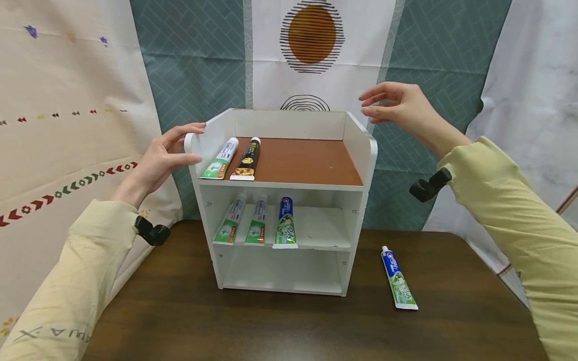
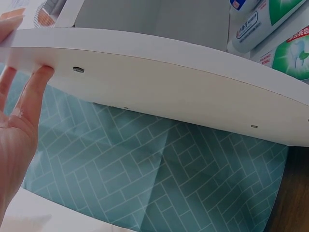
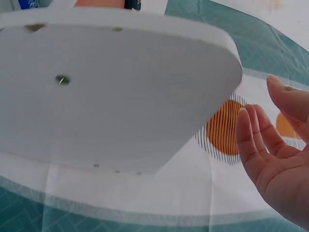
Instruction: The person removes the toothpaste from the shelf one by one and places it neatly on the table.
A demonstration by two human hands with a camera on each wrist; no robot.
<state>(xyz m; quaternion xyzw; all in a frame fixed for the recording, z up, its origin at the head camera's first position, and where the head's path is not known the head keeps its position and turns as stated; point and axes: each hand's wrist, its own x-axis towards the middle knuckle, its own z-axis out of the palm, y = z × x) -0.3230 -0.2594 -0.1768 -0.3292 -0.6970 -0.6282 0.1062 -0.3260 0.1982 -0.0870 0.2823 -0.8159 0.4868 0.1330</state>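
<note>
A white three-level shelf (image 1: pixel 289 189) with a brown top surface stands on the table. My left hand (image 1: pixel 155 163) holds the upper edge of its left side panel (image 2: pixel 159 82), the fingers reaching over it and the thumb against the outside. My right hand (image 1: pixel 393 103) hovers beside the top right corner, holding nothing, its fingers loosely bent. A green-and-white toothpaste tube (image 1: pixel 221 159) and a black toothpaste tube (image 1: pixel 247 159) lie on the top level. On the middle level lie two green-and-white tubes (image 1: pixel 231 220) (image 1: pixel 257 221) and a blue-and-green toothpaste tube (image 1: pixel 285 223).
Another blue-and-green toothpaste tube (image 1: pixel 399 278) lies on the dark wooden table (image 1: pixel 280 326), right of the shelf. Patterned cloth (image 1: pixel 194 60) hangs behind the shelf, with pale cloth (image 1: pixel 67 90) along the left side.
</note>
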